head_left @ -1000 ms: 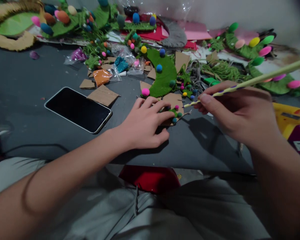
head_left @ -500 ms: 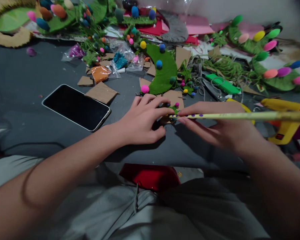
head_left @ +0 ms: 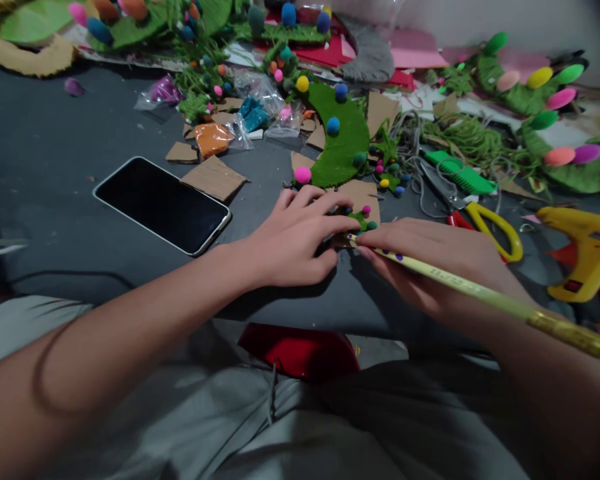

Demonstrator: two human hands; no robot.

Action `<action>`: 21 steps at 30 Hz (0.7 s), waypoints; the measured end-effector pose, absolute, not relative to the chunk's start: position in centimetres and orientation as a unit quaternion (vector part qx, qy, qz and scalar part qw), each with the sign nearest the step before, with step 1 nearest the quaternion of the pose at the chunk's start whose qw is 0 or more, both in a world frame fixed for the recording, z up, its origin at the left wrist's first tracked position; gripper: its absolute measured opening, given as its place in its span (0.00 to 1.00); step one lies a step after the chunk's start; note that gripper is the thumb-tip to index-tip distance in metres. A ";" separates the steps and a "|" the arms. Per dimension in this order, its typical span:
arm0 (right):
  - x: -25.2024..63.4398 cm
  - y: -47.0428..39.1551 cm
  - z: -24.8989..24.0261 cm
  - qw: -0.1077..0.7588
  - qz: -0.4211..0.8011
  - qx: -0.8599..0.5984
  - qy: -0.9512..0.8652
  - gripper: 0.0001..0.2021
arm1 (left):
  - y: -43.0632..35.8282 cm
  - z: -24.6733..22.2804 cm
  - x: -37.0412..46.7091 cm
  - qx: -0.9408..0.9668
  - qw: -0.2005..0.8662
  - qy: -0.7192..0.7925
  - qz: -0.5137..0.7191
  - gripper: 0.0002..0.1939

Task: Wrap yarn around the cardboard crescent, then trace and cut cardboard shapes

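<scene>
Near the front edge of the dark table point(head_left: 45, 180), resting the left hand point(head_left: 295, 240), fingers apart, over the cardboard point(head_left: 363, 192) and its small green star point(head_left: 359, 219), and clamping the right hand point(head_left: 445, 250) on the yellow pencil point(head_left: 455, 281), pointing its tip at the star. Showing small printing along the pencil, too blurred for reading. Leaving wide room left of the phone point(head_left: 163, 205), but crowding close to the scissors point(head_left: 475, 210) at right.

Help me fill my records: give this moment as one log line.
Left hand: spread over cardboard | Right hand: gripping pencil, tip at cardboard | On table: phone, scissors, glue gun
</scene>
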State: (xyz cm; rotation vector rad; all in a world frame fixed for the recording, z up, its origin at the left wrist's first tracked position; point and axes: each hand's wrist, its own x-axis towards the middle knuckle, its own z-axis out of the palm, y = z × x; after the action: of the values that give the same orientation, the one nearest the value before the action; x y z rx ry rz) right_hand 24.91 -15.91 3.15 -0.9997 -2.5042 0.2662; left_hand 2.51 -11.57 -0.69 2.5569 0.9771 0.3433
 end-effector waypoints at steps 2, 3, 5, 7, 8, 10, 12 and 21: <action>24.8 -16.1 3.3 0.206 0.094 -0.371 -0.901 0.08 | -11.6 -0.7 2.5 0.909 0.192 0.350 0.123 0.25; 24.8 -16.1 3.4 0.199 0.089 -0.381 -0.899 0.08 | -11.7 -0.7 2.5 0.908 0.192 0.351 0.124 0.25; 24.7 -16.2 3.5 0.195 0.086 -0.390 -0.896 0.08 | -11.7 -0.7 2.5 0.907 0.194 0.352 0.123 0.25; 24.7 -16.2 3.5 0.194 0.090 -0.387 -0.897 0.07 | -11.7 -0.7 2.4 0.907 0.195 0.351 0.125 0.26; 24.7 -16.1 3.4 0.196 0.088 -0.382 -0.899 0.07 | -11.7 -0.8 2.4 0.907 0.196 0.350 0.126 0.26; 24.7 -16.1 3.3 0.199 0.075 -0.375 -0.902 0.06 | -11.7 -0.8 2.4 0.908 0.192 0.350 0.128 0.26; 24.7 -16.0 3.2 0.206 0.062 -0.374 -0.902 0.05 | -11.7 -0.8 2.4 0.909 0.191 0.350 0.125 0.27; 24.6 -16.2 3.5 0.213 0.065 -0.380 -0.898 0.04 | -11.7 -0.5 2.5 0.907 0.201 0.350 0.124 0.27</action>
State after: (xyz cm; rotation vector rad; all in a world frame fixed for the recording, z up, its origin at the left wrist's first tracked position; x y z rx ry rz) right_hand 24.63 -16.19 3.50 -1.0557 -2.4927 0.1819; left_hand 2.54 -11.73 -0.53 2.5329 0.9775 0.3468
